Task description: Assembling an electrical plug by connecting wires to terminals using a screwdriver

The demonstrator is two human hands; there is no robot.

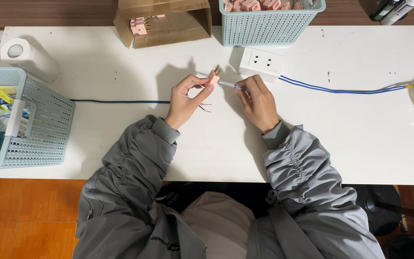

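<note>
Both grey-sleeved forearms angle inward over the white table (350,144). The left hand (185,98) pinches a pink plug (214,76) between thumb and forefinger; the right hand (259,103) grips a small screwdriver (230,85), tip at the plug. Beyond lies a white socket strip (263,62).

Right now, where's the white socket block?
Head view: the white rectangular socket block lies on the white table, right of centre, just before the teal plastic basket, blue cable trailing right.

We see bright, even light on the table (360,139); soft shadows fall up-left of our hands; focus sharp.
</note>
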